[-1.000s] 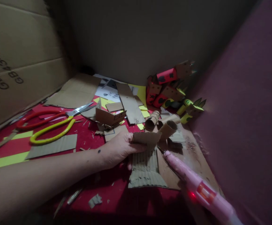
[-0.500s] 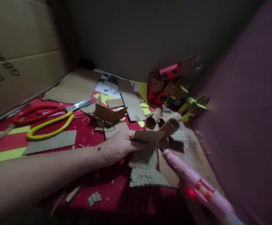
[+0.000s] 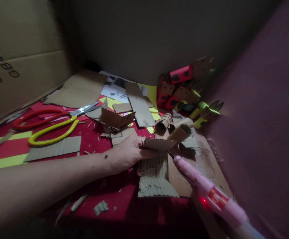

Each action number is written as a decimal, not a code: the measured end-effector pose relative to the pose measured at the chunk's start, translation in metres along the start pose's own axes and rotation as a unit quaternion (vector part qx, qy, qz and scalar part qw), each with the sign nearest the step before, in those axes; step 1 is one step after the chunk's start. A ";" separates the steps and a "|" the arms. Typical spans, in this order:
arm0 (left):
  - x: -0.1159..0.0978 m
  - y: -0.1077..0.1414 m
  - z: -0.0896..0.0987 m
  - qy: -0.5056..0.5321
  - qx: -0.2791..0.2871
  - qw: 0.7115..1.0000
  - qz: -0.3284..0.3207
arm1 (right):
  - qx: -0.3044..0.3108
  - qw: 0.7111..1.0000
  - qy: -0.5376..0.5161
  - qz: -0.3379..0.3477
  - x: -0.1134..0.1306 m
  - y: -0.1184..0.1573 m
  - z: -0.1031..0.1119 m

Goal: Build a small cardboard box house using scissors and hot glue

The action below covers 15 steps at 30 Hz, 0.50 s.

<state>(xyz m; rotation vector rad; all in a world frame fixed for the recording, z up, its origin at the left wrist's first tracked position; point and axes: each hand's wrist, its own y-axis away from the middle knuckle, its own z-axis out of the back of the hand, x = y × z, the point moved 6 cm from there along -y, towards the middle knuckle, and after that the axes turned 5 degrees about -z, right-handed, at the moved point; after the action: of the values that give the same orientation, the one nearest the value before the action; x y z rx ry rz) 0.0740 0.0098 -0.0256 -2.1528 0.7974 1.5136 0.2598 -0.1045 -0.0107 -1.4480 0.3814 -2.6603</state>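
Observation:
My left hand (image 3: 129, 154) pinches a folded cardboard piece (image 3: 159, 144) between thumb and fingers. Its ribbed lower part (image 3: 156, 187) spreads out below the hand. From the lower right comes a pink glue gun (image 3: 196, 177) with a red light on; its dark tip lies just beside the held cardboard's right edge. No fingers of my right hand can be made out around the gun. Behind the held piece are cardboard tubes (image 3: 180, 133), one tilted upward. A folded cardboard piece (image 3: 117, 119) stands beyond my left hand.
Large scissors (image 3: 52, 129) with red and yellow handles lie at the left. A cardboard box (image 3: 22, 63) rises behind them. Decorated red tube figures (image 3: 180, 74) and a yellow one (image 3: 204, 114) are at the back right. Cardboard scraps (image 3: 101, 207) lie on the red cloth (image 3: 119, 202).
The glue gun and the held cardboard have shifted very slightly in view. My left hand keeps its grip.

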 end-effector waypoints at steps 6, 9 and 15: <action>0.000 -0.001 0.002 -0.015 0.001 1.000 0.005 | 0.002 0.997 0.057 0.053 -0.012 -0.014 -0.003; 0.000 0.000 0.001 -0.018 -0.005 1.000 0.011 | -0.024 0.993 0.086 0.074 -0.011 -0.007 0.002; 0.003 0.000 0.003 -0.042 -0.005 0.999 0.022 | -0.052 0.986 0.126 0.096 -0.009 0.002 0.001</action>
<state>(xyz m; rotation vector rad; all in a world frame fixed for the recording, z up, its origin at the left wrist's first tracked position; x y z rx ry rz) 0.0728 0.0108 -0.0291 -2.0756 0.8142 1.6219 0.2658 -0.1043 -0.0182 -1.0369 0.6535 -2.7026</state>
